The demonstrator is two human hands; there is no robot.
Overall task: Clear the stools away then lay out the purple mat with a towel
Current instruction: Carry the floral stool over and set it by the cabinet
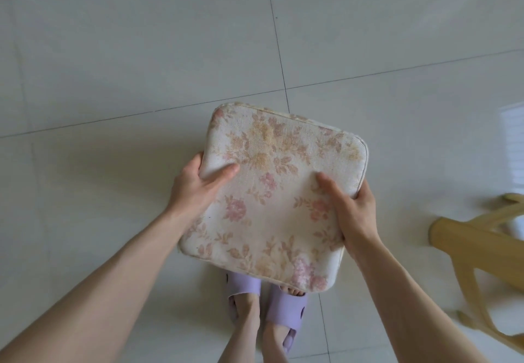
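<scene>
Two bare hands hold a square floral cushion flat above the pale tiled floor (pixel 113 51), in the middle of the view. The left hand (pixel 198 184) clasps the cushion's (pixel 272 192) left edge, thumb pressed on the top face and the other fingers tucked out of sight beneath. The right hand (pixel 351 209) grips the right edge the same way, thumb on top and fingers curled around the rim. The cushion is cream with faded pink and tan flowers, has rounded corners and a piped border, and looks like it may be a folded towel or a padded seat cover; the weave is too soft in the picture to say which. Directly below its near edge stand the person's feet in lilac slippers (pixel 286 306), partly hidden by the cushion. At the right edge of the scene a light wooden stool (pixel 476 243) lies tipped on the floor, its round seat facing left and its legs running off toward the right and near side, well apart from the cushion. Dark grout lines cross the floor just beyond the cushion's far corner.
</scene>
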